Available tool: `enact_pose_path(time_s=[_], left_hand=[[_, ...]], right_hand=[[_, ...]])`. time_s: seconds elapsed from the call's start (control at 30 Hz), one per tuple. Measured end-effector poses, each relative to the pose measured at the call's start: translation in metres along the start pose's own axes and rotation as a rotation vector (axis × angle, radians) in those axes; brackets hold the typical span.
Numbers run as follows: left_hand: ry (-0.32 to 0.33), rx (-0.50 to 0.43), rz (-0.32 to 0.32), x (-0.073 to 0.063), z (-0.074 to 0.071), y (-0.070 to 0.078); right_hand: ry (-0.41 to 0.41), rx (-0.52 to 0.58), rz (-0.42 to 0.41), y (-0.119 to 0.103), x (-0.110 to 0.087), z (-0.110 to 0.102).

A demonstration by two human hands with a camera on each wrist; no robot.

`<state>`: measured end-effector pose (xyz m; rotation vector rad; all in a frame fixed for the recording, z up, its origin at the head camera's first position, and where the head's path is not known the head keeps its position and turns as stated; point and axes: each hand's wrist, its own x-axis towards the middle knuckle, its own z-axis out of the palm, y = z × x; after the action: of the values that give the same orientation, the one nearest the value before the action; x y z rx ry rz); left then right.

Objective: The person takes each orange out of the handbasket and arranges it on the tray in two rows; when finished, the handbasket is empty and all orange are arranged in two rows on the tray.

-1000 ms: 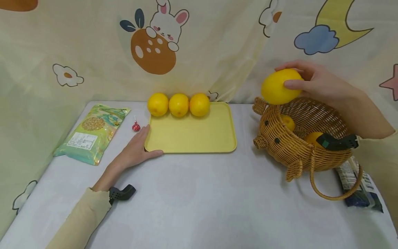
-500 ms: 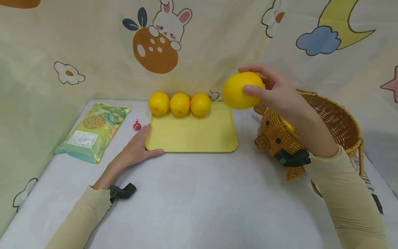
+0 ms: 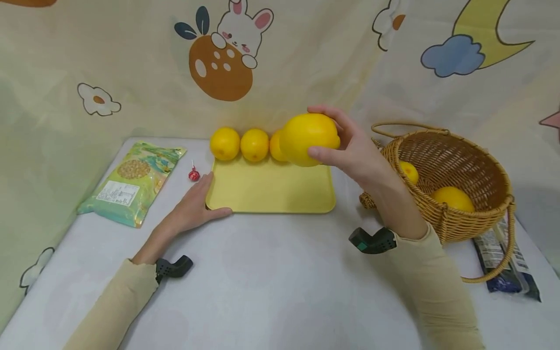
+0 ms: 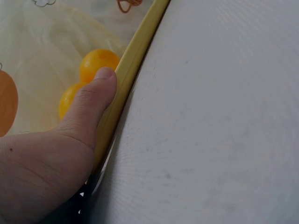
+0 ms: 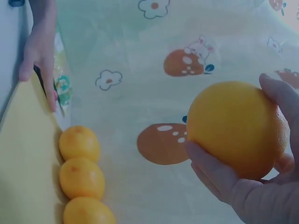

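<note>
My right hand (image 3: 354, 150) grips a yellow-skinned orange (image 3: 308, 139) in the air above the back right part of the yellow tray (image 3: 271, 192). In the right wrist view, fingers and thumb wrap the sides of this orange (image 5: 233, 128). Along the tray's back edge sit three more oranges in a row: the left one (image 3: 225, 144), the middle one (image 3: 254, 145) and the right one (image 3: 275, 146), partly hidden behind the held orange. My left hand (image 3: 190, 206) rests against the tray's left front corner, thumb stretched along the front rim (image 4: 133, 51).
On the right stands a pig-shaped wicker basket (image 3: 477, 221) with oranges (image 3: 452, 198) inside, beside a dark packet (image 3: 509, 262). A green and yellow bag (image 3: 131, 182) and a red lollipop (image 3: 194, 174) lie left of the tray. A patterned cloth hangs behind the table.
My right hand has carried the orange leftward from above the basket to over the tray. The left hand has stayed at the tray's corner.
</note>
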<state>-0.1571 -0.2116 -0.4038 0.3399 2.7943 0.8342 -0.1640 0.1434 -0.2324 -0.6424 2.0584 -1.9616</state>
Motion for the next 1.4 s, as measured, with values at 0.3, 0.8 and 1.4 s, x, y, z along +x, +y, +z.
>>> enact_pose_path(time_s=[0.3, 0.8, 1.4], left_hand=[[-0.003, 0.015, -0.002, 0.001, -0.003, 0.002], [-0.015, 0.007, -0.011, 0.002, 0.001, 0.002], [-0.019, 0.0, -0.024, -0.001, -0.002, 0.001]], right_hand=[[0.111, 0.071, 0.066, 0.012, 0.019, 0.008], [0.168, 0.713, 0.043, 0.055, 0.067, -0.009], [0.371, 0.824, 0.215, 0.099, 0.086, -0.015]])
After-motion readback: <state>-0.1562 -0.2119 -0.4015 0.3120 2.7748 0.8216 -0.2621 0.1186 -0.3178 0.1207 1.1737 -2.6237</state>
